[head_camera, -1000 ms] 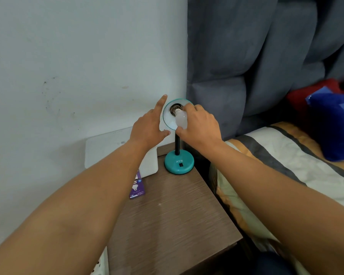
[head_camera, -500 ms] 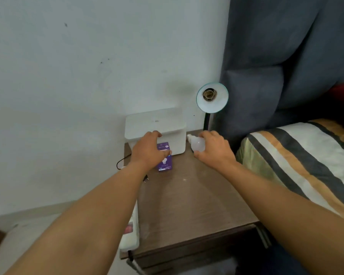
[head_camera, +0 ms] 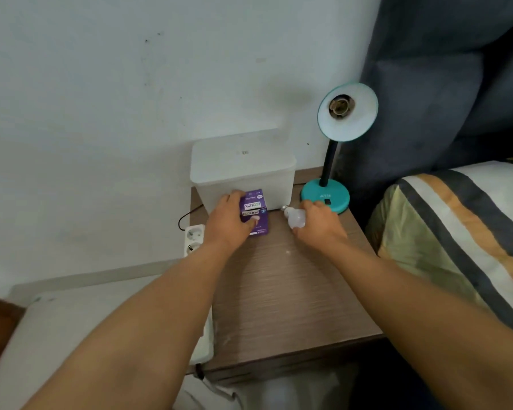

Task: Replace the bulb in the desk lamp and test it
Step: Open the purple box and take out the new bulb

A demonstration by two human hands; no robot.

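Wall (head_camera: 101, 99) fills the left of your view, pale and lightly marked, with a white power strip (head_camera: 193, 238) hanging just off the left edge of the wooden worktop (head_camera: 285, 297) and a thin black cable (head_camera: 187, 216) looping beside it. Against the wall at the back of the worktop stands a white lidded box (head_camera: 243, 167). Your left hand (head_camera: 228, 221) is closed around a purple bulb carton (head_camera: 255, 211), fingers over its top edge and thumb pressed on its front face; the carton sits right in front of the white box, and whether it touches the box you cannot tell from here. Just beside it to the right, your right hand (head_camera: 317, 224) is wrapped around the white bulb (head_camera: 295, 218), which lies low over the worktop with its metal screw base pointing left and slightly back toward the box. Your fingers cover most of the bulb's right side, so whether the glass rests on the wood cannot be told. Behind that hand stands the teal desk lamp (head_camera: 326, 196), its round base on the back right corner of the worktop, its black neck rising to a teal shade (head_camera: 356, 119) tilted toward you, the socket (head_camera: 341, 105) inside bare. Further right, a dark grey headboard (head_camera: 442, 84) rises, and below it lies a bed (head_camera: 456, 226) covered in striped bedding.
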